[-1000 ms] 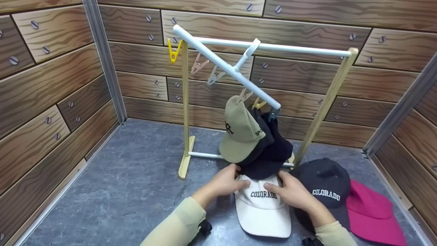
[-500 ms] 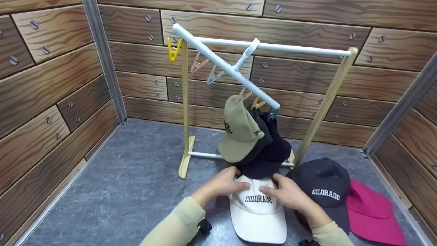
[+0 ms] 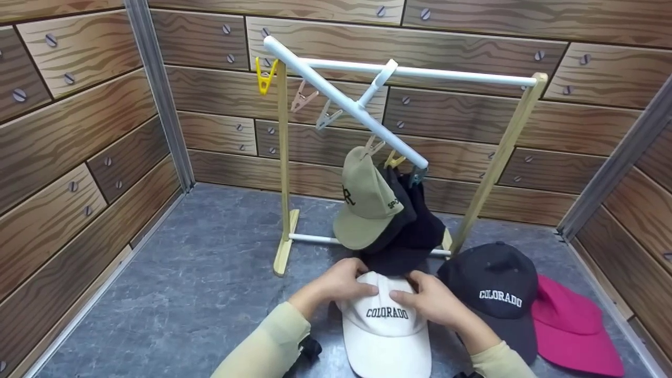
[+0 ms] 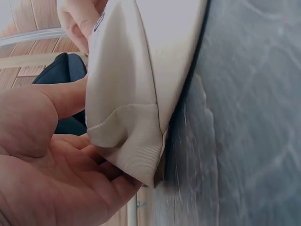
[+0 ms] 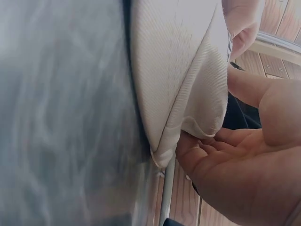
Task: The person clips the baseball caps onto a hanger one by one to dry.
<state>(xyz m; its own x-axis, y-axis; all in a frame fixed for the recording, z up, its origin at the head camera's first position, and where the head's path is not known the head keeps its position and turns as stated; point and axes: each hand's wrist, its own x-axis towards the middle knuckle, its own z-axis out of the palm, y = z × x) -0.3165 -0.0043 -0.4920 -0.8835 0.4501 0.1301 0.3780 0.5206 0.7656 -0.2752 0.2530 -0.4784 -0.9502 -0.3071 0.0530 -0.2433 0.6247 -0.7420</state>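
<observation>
A white cap [image 3: 386, 336] lettered COLORADO lies brim toward me at the front of the grey surface. My left hand [image 3: 344, 281] holds its crown from the left, thumb on the front panel and fingers behind. On the other side my right hand [image 3: 433, 299] grips it the same way, the two thumbs nearly meeting above the lettering. In the left wrist view the fingers curl under the rear edge of the white cap [image 4: 124, 84]; the right wrist view shows the same at the other side. Just behind hang a khaki cap [image 3: 362, 199] and dark caps [image 3: 425, 226].
A wooden stand with a white crossbar [image 3: 467, 77] carries a white clip hanger [image 3: 336, 94]. Several clips hang from it, including a yellow clip [image 3: 265, 79]. A dark COLORADO cap [image 3: 493, 278] and a magenta cap [image 3: 572, 325] lie at the right. Wood-patterned walls surround the surface.
Both hands have drawn the white cap toward me and slightly left. The right hand has shifted left with it, closer to the left hand. The hanging caps stay nearly still.
</observation>
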